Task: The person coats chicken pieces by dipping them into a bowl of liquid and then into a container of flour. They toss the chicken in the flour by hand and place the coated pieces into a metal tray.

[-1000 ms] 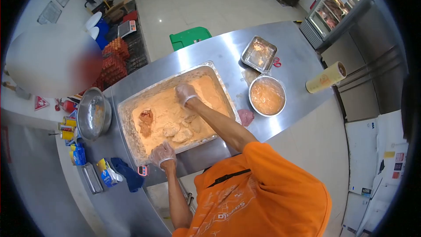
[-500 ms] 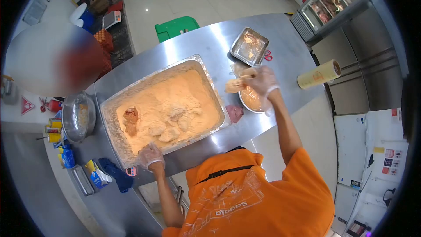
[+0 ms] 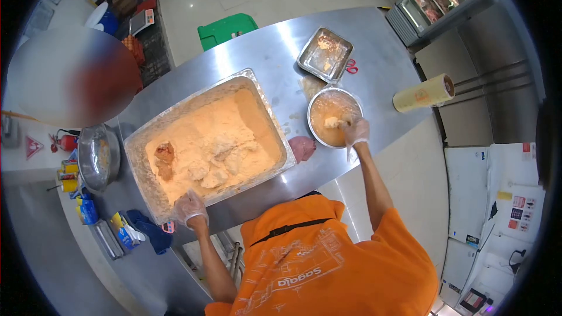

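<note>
My right hand, in a clear plastic glove, is over the near right side of a round metal bowl of orange-brown liquid. Its fingers are closed on a pale coated chicken piece at the liquid's surface. My left hand, also gloved, grips the near left rim of a large metal tray. Orange-tinted flour fills this tray, with several coated pieces lying near its front. A red-brown heap of powder sits on the flour at the left.
A small metal pan with crumbs and red-handled scissors lie beyond the bowl. Between tray and bowl is a pinkish-purple item. A film roll lies at right, a steel basin at left. A blurred shape covers the upper left.
My right hand has moved down with the coated piece, from above the bowl's far left edge into the liquid. My left hand stays at the tray rim. The view has shifted slightly.
</note>
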A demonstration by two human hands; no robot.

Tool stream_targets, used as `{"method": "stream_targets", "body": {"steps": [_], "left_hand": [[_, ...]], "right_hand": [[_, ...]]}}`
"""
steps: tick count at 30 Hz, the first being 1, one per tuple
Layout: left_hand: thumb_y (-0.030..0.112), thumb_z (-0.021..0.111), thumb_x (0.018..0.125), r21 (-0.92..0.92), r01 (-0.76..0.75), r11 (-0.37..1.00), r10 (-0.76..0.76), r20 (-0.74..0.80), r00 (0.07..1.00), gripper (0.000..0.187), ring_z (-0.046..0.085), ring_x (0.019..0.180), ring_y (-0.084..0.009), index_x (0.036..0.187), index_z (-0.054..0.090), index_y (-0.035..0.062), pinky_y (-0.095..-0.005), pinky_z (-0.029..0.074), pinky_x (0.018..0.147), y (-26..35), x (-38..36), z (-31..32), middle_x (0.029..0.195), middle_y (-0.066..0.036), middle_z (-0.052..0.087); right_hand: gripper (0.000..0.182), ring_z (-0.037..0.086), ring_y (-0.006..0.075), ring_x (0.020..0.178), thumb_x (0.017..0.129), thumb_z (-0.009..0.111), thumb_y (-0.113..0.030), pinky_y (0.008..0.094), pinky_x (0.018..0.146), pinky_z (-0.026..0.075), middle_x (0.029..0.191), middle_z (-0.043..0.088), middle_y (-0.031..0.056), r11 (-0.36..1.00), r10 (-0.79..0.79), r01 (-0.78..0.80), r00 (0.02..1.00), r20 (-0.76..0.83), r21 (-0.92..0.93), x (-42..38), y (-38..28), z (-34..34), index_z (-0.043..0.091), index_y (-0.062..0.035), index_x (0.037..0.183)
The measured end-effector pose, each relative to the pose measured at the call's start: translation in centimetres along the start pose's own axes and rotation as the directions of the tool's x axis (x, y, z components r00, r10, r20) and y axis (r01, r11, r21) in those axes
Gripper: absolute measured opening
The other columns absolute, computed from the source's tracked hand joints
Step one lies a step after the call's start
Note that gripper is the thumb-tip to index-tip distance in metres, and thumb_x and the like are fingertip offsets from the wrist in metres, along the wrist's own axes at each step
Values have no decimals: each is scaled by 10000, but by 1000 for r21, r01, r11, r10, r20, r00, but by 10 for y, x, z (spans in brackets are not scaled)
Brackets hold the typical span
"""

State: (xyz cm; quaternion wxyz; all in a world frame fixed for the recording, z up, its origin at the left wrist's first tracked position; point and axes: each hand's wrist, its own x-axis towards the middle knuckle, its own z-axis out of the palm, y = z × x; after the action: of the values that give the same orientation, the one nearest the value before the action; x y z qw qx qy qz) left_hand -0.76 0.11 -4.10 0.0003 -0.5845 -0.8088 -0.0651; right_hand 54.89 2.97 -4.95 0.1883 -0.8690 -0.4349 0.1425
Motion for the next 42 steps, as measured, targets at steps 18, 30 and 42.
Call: {"method": "stream_targets", "body": {"steps": [18, 30, 42], "left_hand": [[392, 550, 945, -111, 76, 991, -72, 38, 997, 461, 659, 754, -427, 782, 740, 6, -520, 496, 721, 9, 3, -17, 779, -236, 695], [409, 500, 952, -89, 44, 995, -45, -2, 999, 481, 664, 838, -374, 760, 756, 50, -529, 490, 799, 5, 2, -22, 801, -182, 714], [446, 502, 965, -120, 141, 983, -128, 115, 985, 522, 641, 948, -335, 747, 763, 50, -500, 389, 970, 7, 3, -27, 840, -139, 737]], "right_hand": [[131, 682, 446, 789, 734, 683, -110, 498, 710, 560, 828, 700, 235, 920, -327, 310, 944, -36, -238, -7, -57, -47, 732, -29, 824], [159, 691, 343, 671, 766, 625, -2, 418, 640, 557, 754, 721, 125, 621, -783, 771, 618, 65, 141, -47, -247, -106, 744, -104, 787], [221, 686, 335, 845, 795, 672, -74, 475, 773, 559, 890, 706, 143, 502, -776, 864, 428, 463, 44, -100, -373, 81, 742, -118, 1000]]}}
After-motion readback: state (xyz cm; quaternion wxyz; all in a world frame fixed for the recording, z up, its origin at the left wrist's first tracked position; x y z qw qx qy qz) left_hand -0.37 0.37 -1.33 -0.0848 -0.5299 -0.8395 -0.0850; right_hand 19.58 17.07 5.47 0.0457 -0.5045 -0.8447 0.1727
